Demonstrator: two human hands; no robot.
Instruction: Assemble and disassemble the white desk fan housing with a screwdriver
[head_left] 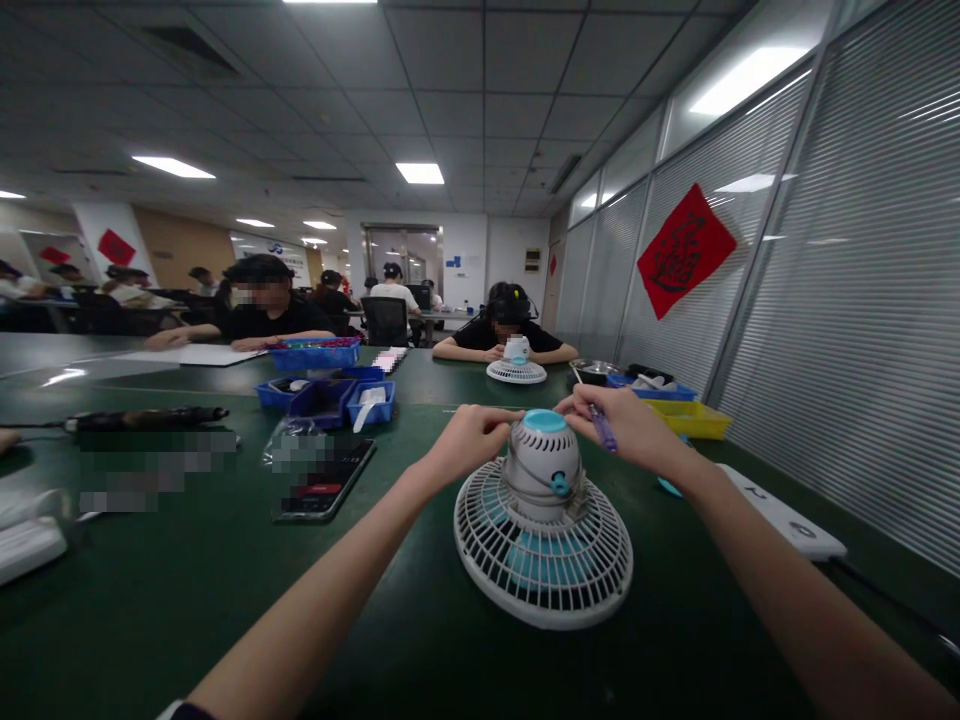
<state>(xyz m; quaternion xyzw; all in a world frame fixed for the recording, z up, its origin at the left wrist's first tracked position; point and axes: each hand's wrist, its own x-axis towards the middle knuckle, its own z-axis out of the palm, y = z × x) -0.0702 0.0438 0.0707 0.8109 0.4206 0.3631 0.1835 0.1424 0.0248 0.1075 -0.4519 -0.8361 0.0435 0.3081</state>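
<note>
A white and light-blue electric fan (pixel 551 500) lies grille-down on the green table, its motor housing pointing up with a light-blue cap on top. A cord is wound around the housing, and blue blades show through the grille. My left hand (pixel 476 440) grips the housing's upper left side with curled fingers, the index finger reaching the cap's edge. On the other side, my right hand (pixel 619 415) holds a screwdriver (pixel 602 428) with a purple see-through handle; its thin shaft points up and away from the fan. My right fingertips are close to the cap's right edge.
A smartphone (pixel 328 482) and blue parts bins (pixel 322 400) lie left. A dark corded tool (pixel 150 418) is farther left. At right are a yellow tray (pixel 694 420) and a white flat device (pixel 784 515). Across the table, a person (pixel 510 320) handles another fan (pixel 516 370).
</note>
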